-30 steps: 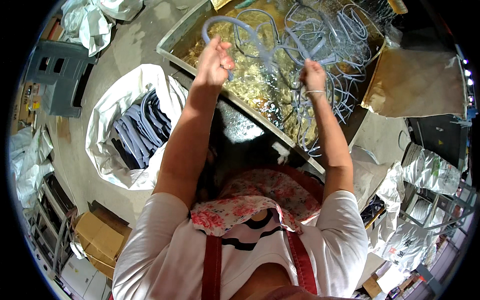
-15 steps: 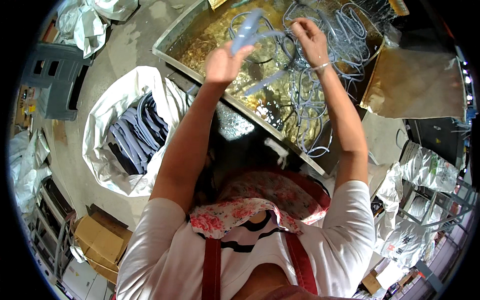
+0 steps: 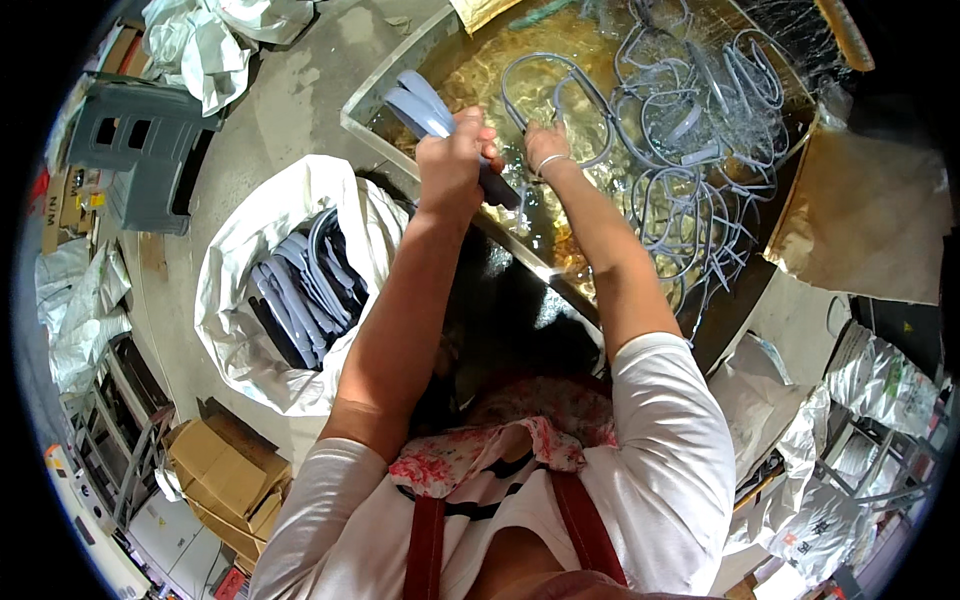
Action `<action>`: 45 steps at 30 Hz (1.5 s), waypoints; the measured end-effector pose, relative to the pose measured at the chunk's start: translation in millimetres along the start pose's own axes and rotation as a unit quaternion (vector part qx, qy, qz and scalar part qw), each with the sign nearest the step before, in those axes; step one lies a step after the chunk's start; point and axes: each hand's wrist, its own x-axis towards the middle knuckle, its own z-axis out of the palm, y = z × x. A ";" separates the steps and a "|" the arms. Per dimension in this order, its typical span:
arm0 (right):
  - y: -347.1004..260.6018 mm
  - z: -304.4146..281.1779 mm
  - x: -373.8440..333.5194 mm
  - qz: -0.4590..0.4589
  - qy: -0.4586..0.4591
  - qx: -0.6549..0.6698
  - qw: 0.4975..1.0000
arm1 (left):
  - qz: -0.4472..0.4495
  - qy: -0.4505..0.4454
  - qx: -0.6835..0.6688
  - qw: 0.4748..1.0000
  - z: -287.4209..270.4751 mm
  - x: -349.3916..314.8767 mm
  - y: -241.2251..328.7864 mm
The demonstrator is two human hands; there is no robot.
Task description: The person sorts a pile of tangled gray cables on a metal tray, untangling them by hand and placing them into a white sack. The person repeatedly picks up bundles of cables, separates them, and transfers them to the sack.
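My left hand [image 3: 452, 165] is closed round a bundle of flat grey-blue plastic strips [image 3: 418, 103], held over the near left rim of a shallow metal water tank [image 3: 385, 148]. A darker end sticks out below the fist. My right hand [image 3: 548, 148] reaches down to the water beside a thin grey plastic loop [image 3: 545, 60]. Its fingertips are partly hidden, so whether they grip the loop cannot be told. A tangle of thin grey plastic loops and strands [image 3: 690, 200] lies in the right part of the tank, under splashing water.
Left of the tank stands an open white sack [image 3: 240, 330] holding several grey-blue and dark strips [image 3: 300, 285]. Farther left are a grey plastic stool [image 3: 150, 140] and white bags [image 3: 195, 50]. A cardboard box [image 3: 225, 480] sits lower left; a brown sheet [image 3: 860, 210] borders the tank's right.
My left hand has turned, and its strips now point up and left. My right hand has moved left and down from above the tangle to the water beside the loop. The view has shifted slightly.
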 end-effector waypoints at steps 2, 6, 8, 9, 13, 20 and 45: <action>-4.3 -32.6 -25.6 -0.024 0.053 0.061 0.996 | -0.024 0.027 0.021 0.999 -2.0 2.5 -6.8; -11.4 -94.9 -82.8 -0.007 0.137 0.302 0.944 | -0.093 0.064 0.037 0.993 4.7 18.1 -39.2; -21.5 -116.5 -114.0 -0.057 0.148 0.310 0.938 | -0.131 0.020 0.039 0.990 10.3 20.5 -54.1; -30.8 -128.0 -134.6 -0.086 0.171 0.317 0.929 | -0.152 -0.035 0.031 0.987 14.4 15.1 -54.1; -26.1 -157.5 -183.0 -0.136 0.186 0.218 0.948 | -0.169 -0.133 -0.045 0.976 25.9 -2.5 -57.6; 53.4 -233.8 -210.7 0.002 0.299 0.072 0.952 | -0.142 -0.215 0.051 0.965 27.0 -9.6 -38.0; 314.2 -374.0 -528.7 0.598 0.292 -0.274 0.694 | -0.177 -0.115 -0.105 0.972 17.2 -10.9 -20.6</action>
